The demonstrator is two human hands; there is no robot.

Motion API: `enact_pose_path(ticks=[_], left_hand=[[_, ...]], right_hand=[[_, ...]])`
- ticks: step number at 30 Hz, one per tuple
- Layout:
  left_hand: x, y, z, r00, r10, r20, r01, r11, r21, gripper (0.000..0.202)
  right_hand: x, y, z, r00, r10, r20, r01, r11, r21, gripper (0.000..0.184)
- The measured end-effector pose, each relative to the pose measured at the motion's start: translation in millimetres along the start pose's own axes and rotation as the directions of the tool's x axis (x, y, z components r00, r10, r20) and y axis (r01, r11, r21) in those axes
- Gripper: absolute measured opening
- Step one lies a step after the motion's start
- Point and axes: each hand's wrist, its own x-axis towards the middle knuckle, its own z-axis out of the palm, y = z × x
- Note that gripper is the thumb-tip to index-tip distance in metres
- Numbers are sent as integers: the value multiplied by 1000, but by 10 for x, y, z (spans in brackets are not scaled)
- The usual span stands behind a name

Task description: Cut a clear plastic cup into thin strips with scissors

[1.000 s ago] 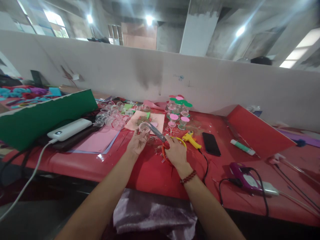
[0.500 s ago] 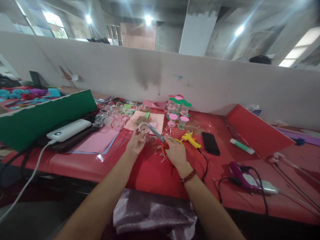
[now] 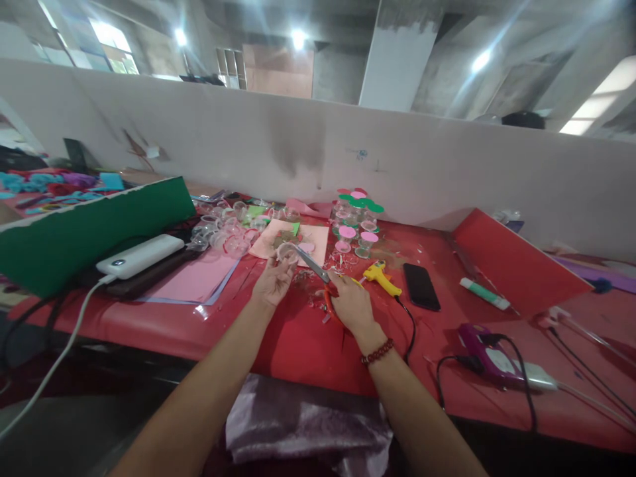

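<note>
My left hand (image 3: 274, 281) is closed on a small clear plastic cup (image 3: 287, 252), held by its side with the round rim turned up. In my right hand (image 3: 352, 301) is a pair of scissors (image 3: 313, 263) with orange-red handles. Their blades point up and left, and the tips meet the cup's rim. Whether the blades are parted is too small to tell. Behind the cup lies pale pink paper (image 3: 317, 237) with a green scrap and a pink disc on it. Small cut bits are strewn below the blades.
Several clear cups (image 3: 231, 232) are heaped at the left. Cups topped with pink and green discs (image 3: 368, 237) stand behind. To the right are a yellow glue gun (image 3: 382, 278), a phone (image 3: 421, 286), a glue stick (image 3: 484, 293) and a purple power adapter (image 3: 489, 354). A power bank (image 3: 142, 256) sits left.
The whole view has shifted slightly. Both hands keep their hold, with the scissors still at the rim of the cup; little else differs.
</note>
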Motion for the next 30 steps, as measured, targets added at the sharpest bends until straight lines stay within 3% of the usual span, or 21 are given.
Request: enact_pose_path(ticks=[4,11,16,20,30], left_hand=[[-15,12,15,999,-22,-40,21,1000,-7,48],[81,11,-102,1000,-30,6,30,999,25,43],[40,-1,-43,1000,31,-6,-31,999,-13,40],[-3,10,5,1000,1,-14,-1,1000,-13,40],[71,-16,-60,999,35,24,-33,998,-52,42]], right_hand=[[2,5,-24,1000,5,7,-5,1000,23,47],[13,20,-14,1000,3,-3,-3,997,79,48],[14,27,10,1000,-1,-17,3,997,80,48],[2,6,17,1000,-8,-14,8,999,48,48],[2,-6,33,1000,-12,21,11,997,74,52]])
